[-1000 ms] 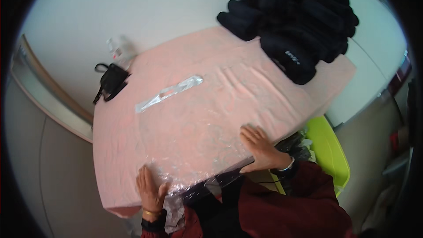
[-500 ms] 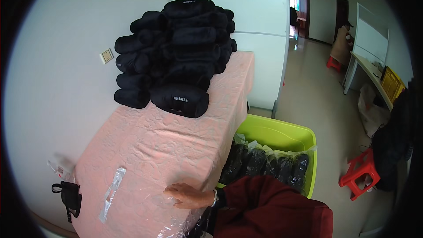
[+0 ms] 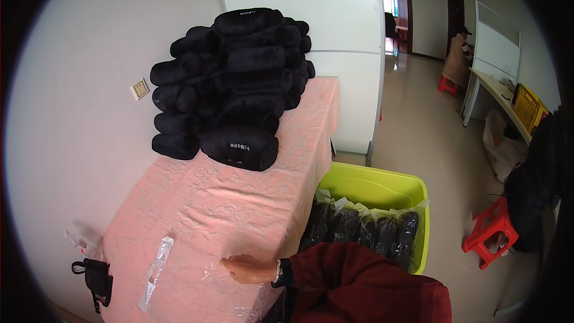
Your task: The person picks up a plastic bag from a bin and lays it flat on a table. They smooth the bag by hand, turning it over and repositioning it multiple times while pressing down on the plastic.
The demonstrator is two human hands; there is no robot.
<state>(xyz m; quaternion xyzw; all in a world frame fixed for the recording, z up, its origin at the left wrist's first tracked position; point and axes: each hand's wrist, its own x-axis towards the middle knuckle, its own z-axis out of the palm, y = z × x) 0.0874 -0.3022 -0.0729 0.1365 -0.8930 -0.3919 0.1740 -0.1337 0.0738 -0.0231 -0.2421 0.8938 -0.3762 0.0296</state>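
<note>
My right hand (image 3: 248, 268), in a dark red sleeve, reaches across the near part of the pink-covered table. Its fingers are curled together, pinching a thin clear plastic bag (image 3: 210, 271) whose film spreads down toward the lower edge. A flattened strip of clear plastic (image 3: 156, 274) lies on the cloth to the left of the hand. My left hand is out of view. Farther up the table stands a tall pile of black plush roll pillows (image 3: 251, 60), with one pillow (image 3: 240, 147) at the front showing white print.
Beside the table, a lime green bin (image 3: 382, 180) holds several black rolls in clear bags (image 3: 344, 227). A small black pouch (image 3: 97, 281) hangs near the table's left edge. A red stool (image 3: 491, 233) stands on the floor at right. Another person (image 3: 459, 63) sits far off.
The view has tilted slightly, shifting the scene a little. My right hand's fingers have drawn closer together, and plastic now shows at their tips.
</note>
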